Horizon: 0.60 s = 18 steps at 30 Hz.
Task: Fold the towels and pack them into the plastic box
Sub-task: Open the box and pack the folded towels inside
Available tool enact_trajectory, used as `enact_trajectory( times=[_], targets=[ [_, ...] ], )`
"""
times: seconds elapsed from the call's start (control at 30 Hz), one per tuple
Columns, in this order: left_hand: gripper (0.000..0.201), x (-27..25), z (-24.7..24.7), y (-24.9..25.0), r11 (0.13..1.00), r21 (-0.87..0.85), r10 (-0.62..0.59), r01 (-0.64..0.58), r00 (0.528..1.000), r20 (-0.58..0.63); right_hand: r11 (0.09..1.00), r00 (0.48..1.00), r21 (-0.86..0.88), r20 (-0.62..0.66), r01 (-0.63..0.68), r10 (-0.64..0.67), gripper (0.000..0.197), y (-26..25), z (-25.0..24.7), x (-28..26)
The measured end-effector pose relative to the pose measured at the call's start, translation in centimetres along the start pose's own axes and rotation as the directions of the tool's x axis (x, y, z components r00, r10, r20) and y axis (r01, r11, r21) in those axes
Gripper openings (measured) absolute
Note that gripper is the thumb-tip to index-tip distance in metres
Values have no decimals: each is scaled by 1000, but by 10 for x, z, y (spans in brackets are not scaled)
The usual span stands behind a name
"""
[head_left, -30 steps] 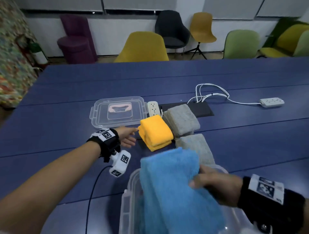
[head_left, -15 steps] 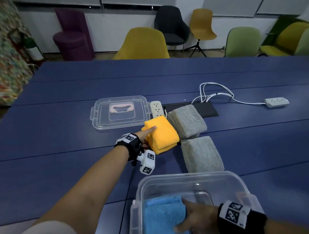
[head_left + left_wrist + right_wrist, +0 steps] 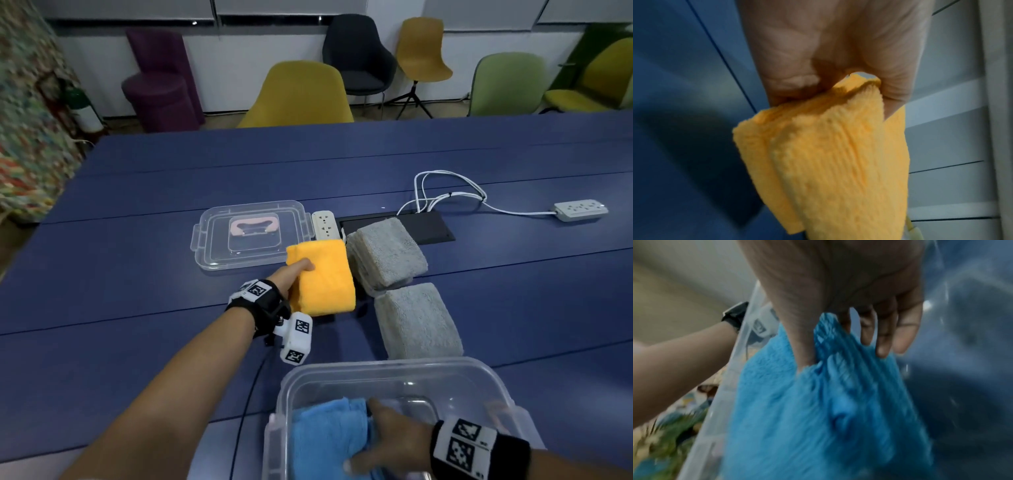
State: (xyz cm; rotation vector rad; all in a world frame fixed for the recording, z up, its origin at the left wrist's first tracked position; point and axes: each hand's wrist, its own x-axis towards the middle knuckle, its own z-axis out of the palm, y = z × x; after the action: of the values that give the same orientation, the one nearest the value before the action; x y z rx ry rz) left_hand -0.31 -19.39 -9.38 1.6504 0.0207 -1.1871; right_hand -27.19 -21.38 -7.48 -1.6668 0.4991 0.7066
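My left hand [image 3: 297, 272] grips a folded orange towel [image 3: 322, 277] by its near-left edge, lifted slightly off the blue table [image 3: 137, 294]. In the left wrist view my left hand [image 3: 838, 84] pinches the orange towel [image 3: 828, 162], which hangs below it. My right hand [image 3: 387, 442] is inside the clear plastic box [image 3: 394, 368], holding a folded blue towel [image 3: 325, 442] at its left side. The right wrist view shows my right hand [image 3: 838, 345] with thumb and fingers pinching a fold of the blue towel [image 3: 818, 418]. Two folded grey towels [image 3: 390, 253] [image 3: 418, 322] lie right of the orange one.
The box's clear lid [image 3: 250, 236] lies flat behind the orange towel. A white power strip [image 3: 323, 224] and a black panel [image 3: 431, 226] sit behind the towels. Another power strip [image 3: 580, 210] with its cable lies far right. Chairs stand beyond the table's far edge.
My right hand has lowered the blue towel from above the box down into it. My left hand reached the orange towel, took hold of it and raised its edge.
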Motion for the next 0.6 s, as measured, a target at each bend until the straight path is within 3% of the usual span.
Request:
enact_trajectory(
  times=[0.07,0.13,0.2,0.27,0.33,0.4,0.43,0.47,0.53,0.6],
  targets=[
    [45,-42,0,14,998,-44,46,-45,999,17,998,999,-46,-5,51,-51,62,-15,-10,-17],
    [42,-67,-9,22,993,-58,108,-107,994,15,995,996,-63,43,82,-80,57,-30,-20,-31],
    [39,-97,-16,29,985,-80,155,-154,988,6,957,999,-289,53,18,-3,49,-44,-32,-44],
    [28,-130,-16,34,974,-93,209,-206,977,33,914,998,-401,-51,-60,43,50,-58,-54,-58],
    [25,-162,-9,34,963,-91,260,-255,965,41,951,971,-308,-219,25,-97,37,-75,-69,-76],
    [21,-190,1,31,950,-72,305,-302,952,27,963,870,-120,-411,243,-271,27,-87,-80,-92],
    [18,-204,6,28,950,-66,309,-306,950,38,945,838,-2,-461,328,-292,27,-90,-85,-99],
    [20,-213,12,24,954,-46,299,-296,952,71,922,851,107,-436,372,-293,34,-91,-87,-106],
    [37,-228,27,13,968,0,247,-251,952,180,871,918,314,-250,379,-309,55,-81,-86,-110],
    [41,-233,44,0,977,33,193,-209,945,264,844,937,410,-113,347,-331,78,-68,-80,-113]
  ],
)
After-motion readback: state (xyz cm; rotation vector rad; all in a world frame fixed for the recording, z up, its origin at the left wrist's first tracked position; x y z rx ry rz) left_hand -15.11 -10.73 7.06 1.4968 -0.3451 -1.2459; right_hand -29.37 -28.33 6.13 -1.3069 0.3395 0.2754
